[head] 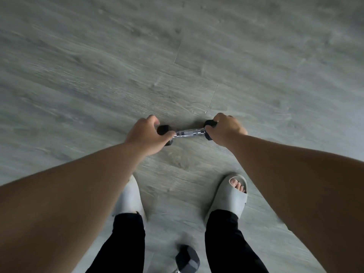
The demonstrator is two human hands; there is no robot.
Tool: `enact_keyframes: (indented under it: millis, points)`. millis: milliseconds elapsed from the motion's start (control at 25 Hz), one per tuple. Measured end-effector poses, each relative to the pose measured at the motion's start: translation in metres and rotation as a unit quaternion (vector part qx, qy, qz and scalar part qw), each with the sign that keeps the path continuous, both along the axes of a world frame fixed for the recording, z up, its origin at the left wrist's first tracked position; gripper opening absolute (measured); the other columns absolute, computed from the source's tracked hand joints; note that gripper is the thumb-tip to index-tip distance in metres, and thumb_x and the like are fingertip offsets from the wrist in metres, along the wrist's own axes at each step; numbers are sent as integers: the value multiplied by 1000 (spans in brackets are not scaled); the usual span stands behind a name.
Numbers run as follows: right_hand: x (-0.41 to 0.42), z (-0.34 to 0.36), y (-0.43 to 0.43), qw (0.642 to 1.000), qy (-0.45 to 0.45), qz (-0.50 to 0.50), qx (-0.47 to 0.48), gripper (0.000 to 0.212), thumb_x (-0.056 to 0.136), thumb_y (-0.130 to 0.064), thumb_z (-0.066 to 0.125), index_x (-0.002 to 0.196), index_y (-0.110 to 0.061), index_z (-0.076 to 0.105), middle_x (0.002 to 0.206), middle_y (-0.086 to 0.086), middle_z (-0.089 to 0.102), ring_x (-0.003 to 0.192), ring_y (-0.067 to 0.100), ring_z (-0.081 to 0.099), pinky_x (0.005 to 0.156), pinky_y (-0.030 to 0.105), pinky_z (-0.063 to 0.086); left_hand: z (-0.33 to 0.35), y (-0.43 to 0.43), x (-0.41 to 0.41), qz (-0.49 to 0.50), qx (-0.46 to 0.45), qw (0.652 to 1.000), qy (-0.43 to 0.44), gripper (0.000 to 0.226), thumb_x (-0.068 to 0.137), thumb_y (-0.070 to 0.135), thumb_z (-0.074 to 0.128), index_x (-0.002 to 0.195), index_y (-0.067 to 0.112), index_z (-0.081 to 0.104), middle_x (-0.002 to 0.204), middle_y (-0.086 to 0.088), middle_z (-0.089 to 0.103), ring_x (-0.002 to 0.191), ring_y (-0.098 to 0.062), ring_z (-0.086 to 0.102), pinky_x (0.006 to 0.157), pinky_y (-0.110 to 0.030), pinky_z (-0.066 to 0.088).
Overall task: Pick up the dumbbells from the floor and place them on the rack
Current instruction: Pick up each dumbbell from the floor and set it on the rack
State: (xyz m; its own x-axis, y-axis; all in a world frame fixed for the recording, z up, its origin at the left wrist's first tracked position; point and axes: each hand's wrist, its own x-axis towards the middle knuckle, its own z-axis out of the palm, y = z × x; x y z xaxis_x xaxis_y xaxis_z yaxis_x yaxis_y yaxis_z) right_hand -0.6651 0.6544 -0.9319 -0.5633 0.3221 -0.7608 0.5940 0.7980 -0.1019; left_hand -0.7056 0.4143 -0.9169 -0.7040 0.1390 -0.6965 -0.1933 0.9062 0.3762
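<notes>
1. The left hand [146, 135] and the right hand [226, 129] each close around one black end of the dumbbell [188, 133].
2. This dumbbell is in front of the grey slippers [232, 196] — whether it touches the floor [98, 75], I cannot tell.
3. A second dumbbell [187, 258] lies behind the slippers, between the legs.

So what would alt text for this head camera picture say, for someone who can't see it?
Two bare hands, left hand and right hand, grip the black hexagonal ends of a chrome-handled dumbbell over a grey wood-grain floor. Below are feet in pale grey slide sandals, and a second black hex dumbbell lies between the legs.
</notes>
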Motion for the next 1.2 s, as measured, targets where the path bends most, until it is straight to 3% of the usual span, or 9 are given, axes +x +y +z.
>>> enact_keyframes:
  millis: [120, 240, 440, 600, 720, 800, 880, 1080, 1200]
  points:
    - [-1, -56, 0, 999, 0, -38, 3, 52, 92, -48, 58, 137, -22, 53, 119, 9, 56, 92, 29, 60, 69, 37, 51, -59, 14, 11, 62, 23, 998, -4, 66, 73, 61, 78, 116, 14, 61, 99, -3, 63, 85, -21, 66, 65, -30, 51]
    - [0, -93, 2, 998, -4, -67, -3, 56, 94, -46, 60, 143, -21, 50, 128, 13, 53, 90, 28, 53, 65, 33, 41, -103, 25, 15, 124, 16, 992, -31, 69, 74, 54, 82, 124, 13, 60, 114, -9, 63, 98, -26, 66, 75, -35, 55]
    - [-2, -104, 9, 997, -15, -61, -36, 46, 98, -38, 59, 139, -17, 54, 124, 16, 57, 88, 28, 53, 61, 30, 39, -125, 20, 10, 148, 13, 987, -55, 39, 73, 32, 87, 102, 16, 66, 99, -6, 69, 81, -21, 66, 53, -23, 45]
    - [-14, -77, 10, 995, -8, -79, -56, 36, 97, -34, 59, 128, -17, 60, 113, 12, 63, 79, 25, 57, 49, 25, 33, -93, 17, -15, 120, 8, 992, -46, 42, 68, 33, 89, 99, 15, 68, 94, -6, 70, 84, -23, 66, 65, -30, 50]
    - [-37, -29, 10, 989, 18, -127, -70, 31, 95, -33, 59, 122, -19, 63, 111, 12, 64, 64, 15, 52, 46, 24, 32, -34, 18, -55, 104, 4, 994, -13, 37, 64, 33, 90, 92, 21, 68, 85, 1, 69, 81, -20, 67, 58, -22, 46]
    - [-59, 11, 10, 982, 38, -169, -78, 39, 94, -34, 60, 131, -20, 61, 115, 10, 63, 62, 11, 51, 46, 23, 33, 12, 22, -86, 102, 8, 995, 12, 37, 62, 31, 91, 89, 22, 68, 81, 5, 68, 78, -18, 67, 53, -17, 43]
    - [-89, 69, 15, 971, 67, -209, -98, 46, 93, -32, 61, 137, -20, 59, 118, 11, 62, 63, 15, 55, 47, 22, 35, 76, 30, -125, 99, 10, 994, 45, 45, 60, 31, 91, 97, 21, 67, 89, 3, 67, 80, -19, 63, 62, -23, 44]
    - [-160, 261, 44, 936, 158, -286, -133, 42, 90, -32, 65, 131, -19, 63, 119, 13, 69, 96, 33, 64, 71, 31, 53, 289, 72, -226, 75, 22, 988, 134, 50, 53, 33, 92, 95, 28, 65, 93, 7, 66, 81, -17, 63, 64, -25, 46]
    - [-191, 377, 64, 906, 206, -337, -154, 48, 91, -33, 67, 136, -17, 61, 123, 12, 69, 113, 33, 63, 77, 30, 50, 422, 107, -276, 35, 36, 982, 182, 53, 50, 32, 93, 97, 28, 68, 96, 3, 70, 83, -18, 64, 70, -28, 52]
